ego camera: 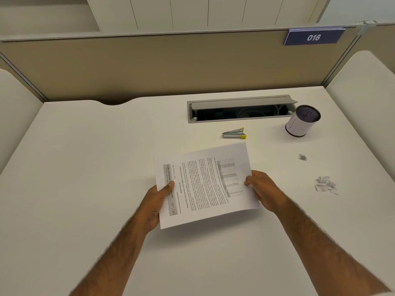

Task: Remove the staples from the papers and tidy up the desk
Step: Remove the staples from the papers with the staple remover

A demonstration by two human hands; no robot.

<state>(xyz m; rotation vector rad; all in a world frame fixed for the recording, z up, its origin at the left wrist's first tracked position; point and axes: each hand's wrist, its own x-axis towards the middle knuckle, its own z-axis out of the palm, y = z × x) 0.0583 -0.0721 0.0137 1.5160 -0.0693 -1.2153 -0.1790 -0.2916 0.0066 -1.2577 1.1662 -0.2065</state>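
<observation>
1. Head view looks down on a white desk [85, 167], with both hands holding the papers [205, 184] just above its middle.
2. Left hand [157, 201] pinches the left edge, thumb on top; right hand [261, 189] pinches the right edge the same way. Both are closed on the sheets.
3. Printed lines run near to far, so the page is turned sideways, its long axis lying left to right between the two hands.
4. Staple remover [234, 133], grey with yellow tips, lies on the desk just beyond the far edge of the papers, long axis left to right. It is nearer the right hand, which would likely reach forward for it.
5. Whether any staple remains in the sheets cannot be told.
6. Loose staples [303, 157] and paper scraps [326, 184] lie to the right, near a cup [299, 124], probably awaiting tidying.
</observation>
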